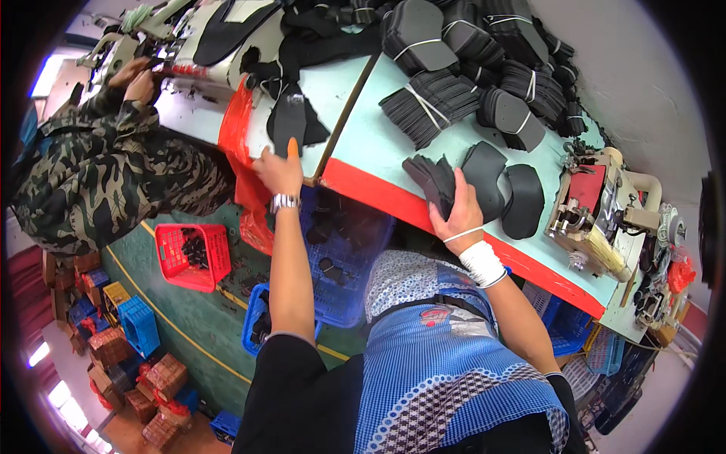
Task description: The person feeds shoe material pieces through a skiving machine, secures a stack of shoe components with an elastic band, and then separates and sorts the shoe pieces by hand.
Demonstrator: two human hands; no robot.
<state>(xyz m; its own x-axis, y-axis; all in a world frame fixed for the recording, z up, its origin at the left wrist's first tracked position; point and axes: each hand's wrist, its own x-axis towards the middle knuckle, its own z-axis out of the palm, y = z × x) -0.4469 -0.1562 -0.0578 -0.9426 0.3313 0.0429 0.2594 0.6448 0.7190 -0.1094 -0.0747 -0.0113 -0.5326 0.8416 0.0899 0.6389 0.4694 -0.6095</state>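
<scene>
My left hand [281, 172] reaches over the table's near edge, an orange cover on its thumb. That thumb touches the near end of a dark grey cut piece [289, 113] lying on the table; the fingers stand apart to its left, beside a red plastic bag [240, 144]. In my right hand [460, 212], a small stack of black cut pieces [432, 180] is gripped between thumb and fingers, at the table's front. White wrapping and a band circle that wrist. Right of it lie two rounded black pieces [484, 178] [523, 200].
Banded stacks of dark pieces [431, 106] crowd the table's back. A sewing machine [594, 204] stands at the right; another [219, 57] is at the far left, where a person in camouflage [128, 166] works. Below are a red basket [193, 257] and a blue crate [344, 265].
</scene>
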